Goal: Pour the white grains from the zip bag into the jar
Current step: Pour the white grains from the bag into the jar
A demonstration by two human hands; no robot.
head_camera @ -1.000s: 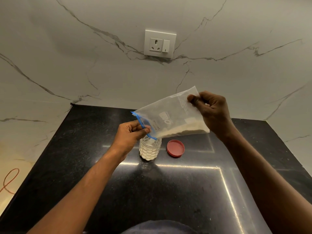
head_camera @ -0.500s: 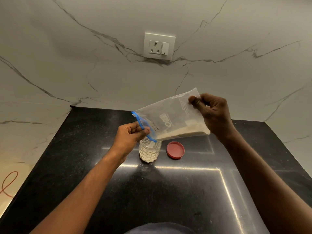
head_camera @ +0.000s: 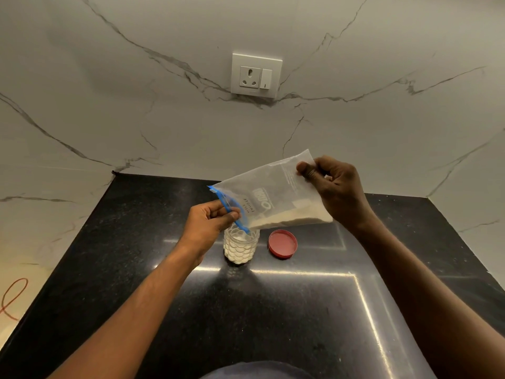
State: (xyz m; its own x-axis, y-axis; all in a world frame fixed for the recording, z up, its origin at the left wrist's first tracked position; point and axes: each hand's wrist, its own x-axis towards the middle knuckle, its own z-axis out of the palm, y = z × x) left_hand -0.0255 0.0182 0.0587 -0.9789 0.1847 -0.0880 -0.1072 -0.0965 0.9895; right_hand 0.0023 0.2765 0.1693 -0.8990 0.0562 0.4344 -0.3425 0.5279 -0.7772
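Observation:
A clear zip bag (head_camera: 273, 192) with a blue zip strip is held tilted above the counter, its mouth down at the left. White grains (head_camera: 289, 218) lie along the bag's lower edge, reaching toward the mouth. My left hand (head_camera: 210, 222) pinches the blue zip end right over the jar. My right hand (head_camera: 333, 187) pinches the bag's raised far corner. The small clear glass jar (head_camera: 240, 246), with a scale-like pattern, stands open on the counter under the bag's mouth and holds white grains to well above half its height.
The jar's red lid (head_camera: 282, 244) lies flat just right of the jar. The black polished counter (head_camera: 273, 310) ends at a marble wall with a white socket (head_camera: 256, 75). An orange cord (head_camera: 12, 299) shows at the lower left, beyond the counter's edge.
The bag's right end has risen a little, so the bag tilts more steeply toward the jar. The grains have slid along the lower edge toward the mouth.

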